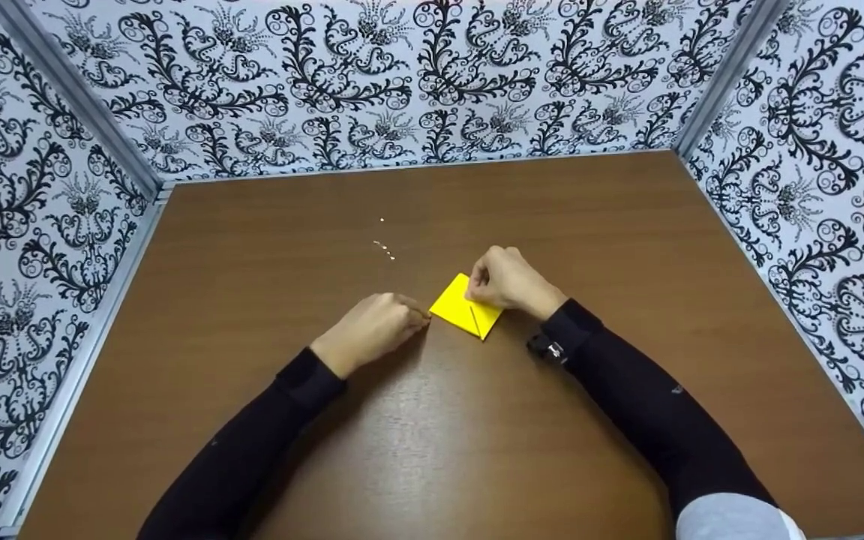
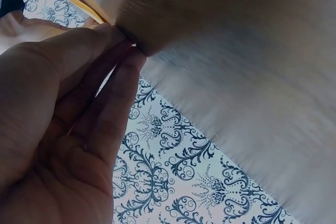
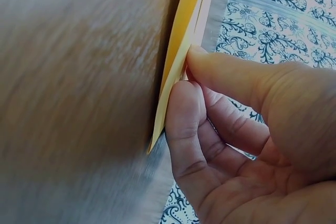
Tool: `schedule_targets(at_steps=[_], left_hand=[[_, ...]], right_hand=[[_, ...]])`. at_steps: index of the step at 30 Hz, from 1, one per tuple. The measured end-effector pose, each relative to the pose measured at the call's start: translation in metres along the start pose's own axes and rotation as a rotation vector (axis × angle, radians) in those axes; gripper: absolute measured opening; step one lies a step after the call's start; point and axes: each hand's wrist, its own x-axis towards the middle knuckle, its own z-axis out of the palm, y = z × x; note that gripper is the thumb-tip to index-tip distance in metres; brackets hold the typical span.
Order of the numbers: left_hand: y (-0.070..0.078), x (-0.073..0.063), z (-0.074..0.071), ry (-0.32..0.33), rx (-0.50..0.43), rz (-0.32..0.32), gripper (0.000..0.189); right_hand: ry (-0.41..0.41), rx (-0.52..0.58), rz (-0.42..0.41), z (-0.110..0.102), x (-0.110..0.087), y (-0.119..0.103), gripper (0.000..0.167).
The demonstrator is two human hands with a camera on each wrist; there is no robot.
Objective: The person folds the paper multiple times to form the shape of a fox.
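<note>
A piece of bright yellow paper [image 1: 451,306], folded into a small square, lies on the brown table. A dark slanting line, like a slit or fold edge, runs to its near corner. My right hand [image 1: 511,281] is over its far right part, thumb and forefinger pinching at the upper layer. From the right wrist view the paper [image 3: 178,51] is seen edge-on, with its layers slightly apart by the fingertips. At the left corner, my left hand [image 1: 376,330] holds the tip between thumb and fingers. The left wrist view shows the paper edge [image 2: 84,6] running behind the thumb; the exact contact is hidden.
Small white specks [image 1: 385,249] lie on the wooden table [image 1: 289,225] beyond the left hand. Patterned black-and-white walls [image 1: 402,82] enclose the back and both sides. A small black device [image 1: 548,349] sits at the right wrist.
</note>
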Motion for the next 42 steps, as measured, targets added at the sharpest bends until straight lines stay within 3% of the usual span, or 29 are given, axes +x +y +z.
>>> schedule_targets(at_steps=[21,27,32,42], left_hand=[[0.004,0.006,0.001,-0.005,-0.043,-0.077,0.013],[0.009,0.009,0.000,0.030,-0.021,-0.110,0.010],[0.016,0.013,0.002,0.067,0.012,-0.076,0.012],[0.011,0.026,0.009,0.026,0.030,-0.067,0.016]], right_hand=[[-0.020,0.050,0.061,0.000,-0.002,0.000,0.009],[-0.019,0.043,0.071,0.001,-0.001,-0.001,0.011],[-0.015,0.036,0.073,0.001,0.001,0.000,0.011],[0.000,0.073,0.053,0.003,-0.008,0.000,0.005]])
